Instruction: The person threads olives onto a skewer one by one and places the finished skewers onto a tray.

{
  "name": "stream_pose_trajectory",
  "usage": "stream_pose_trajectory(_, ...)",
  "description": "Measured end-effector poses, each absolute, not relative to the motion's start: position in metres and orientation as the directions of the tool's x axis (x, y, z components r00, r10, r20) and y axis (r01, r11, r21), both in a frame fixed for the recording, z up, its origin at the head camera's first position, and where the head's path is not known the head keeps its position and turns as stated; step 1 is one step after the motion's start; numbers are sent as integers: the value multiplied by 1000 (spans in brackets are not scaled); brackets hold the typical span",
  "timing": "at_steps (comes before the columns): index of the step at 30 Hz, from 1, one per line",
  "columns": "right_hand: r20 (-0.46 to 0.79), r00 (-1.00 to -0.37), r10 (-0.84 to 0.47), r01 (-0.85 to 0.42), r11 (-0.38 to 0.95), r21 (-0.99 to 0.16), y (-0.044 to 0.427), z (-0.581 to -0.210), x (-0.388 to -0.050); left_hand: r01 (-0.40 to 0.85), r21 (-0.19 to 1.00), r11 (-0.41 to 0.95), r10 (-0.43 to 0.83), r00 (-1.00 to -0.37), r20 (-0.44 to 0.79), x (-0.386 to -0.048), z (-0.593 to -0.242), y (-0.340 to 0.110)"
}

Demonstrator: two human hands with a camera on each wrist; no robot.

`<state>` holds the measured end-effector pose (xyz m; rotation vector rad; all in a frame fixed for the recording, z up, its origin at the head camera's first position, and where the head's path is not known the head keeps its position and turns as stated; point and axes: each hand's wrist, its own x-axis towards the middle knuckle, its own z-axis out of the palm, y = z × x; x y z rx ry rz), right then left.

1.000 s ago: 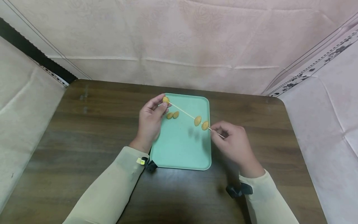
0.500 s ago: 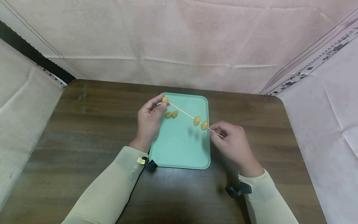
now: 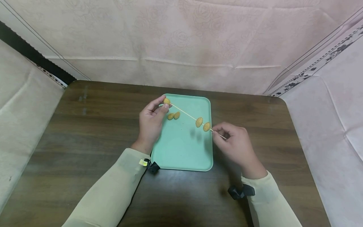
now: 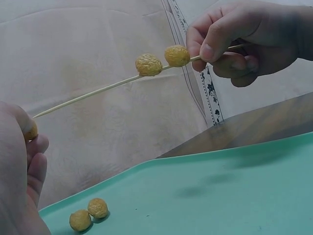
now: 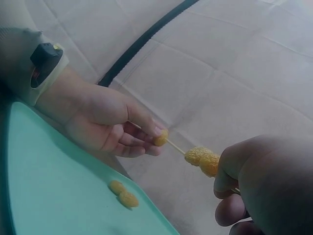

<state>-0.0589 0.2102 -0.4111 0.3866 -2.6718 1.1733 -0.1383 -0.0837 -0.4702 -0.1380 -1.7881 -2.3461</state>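
Being held much like a second ago, the wooden skewer [image 3: 182,111] is tilted over the mint-green tray [image 3: 184,154], two wrinkled yellow balls [image 3: 199,122] threaded on it. Whether the third ball [image 3: 166,101] is pierced can't be made out; it's pinched, partly hidden, by the left hand [image 3: 151,124], and the skewer's pinched by the right hand [image 3: 235,143].

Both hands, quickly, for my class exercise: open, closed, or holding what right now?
Left hand: holding one small round golden-brown ball, pinched by thumb and fingers.
Right hand: holding a thin pale wooden skewer that bears two similar balls.
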Motion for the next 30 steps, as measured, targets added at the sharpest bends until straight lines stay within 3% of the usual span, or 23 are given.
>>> stream_pose_trajectory(10, 278, -947, -163, -314, 652, -690, 211, -411, -59, 209, 947, -245, -97, -977, 191, -139, -472, -83)
stream_pose_trajectory(19, 293, -936, -195, -347, 650, -676, 211, -411, -59, 248, 964, -96, -183, -956, 228, -140, -472, -80)
stream_pose_trajectory(30, 334, -913, -234, -402, 664, -630, 208, -408, -59, 264, 964, 24, -157, -952, 265, -138, -474, -80)
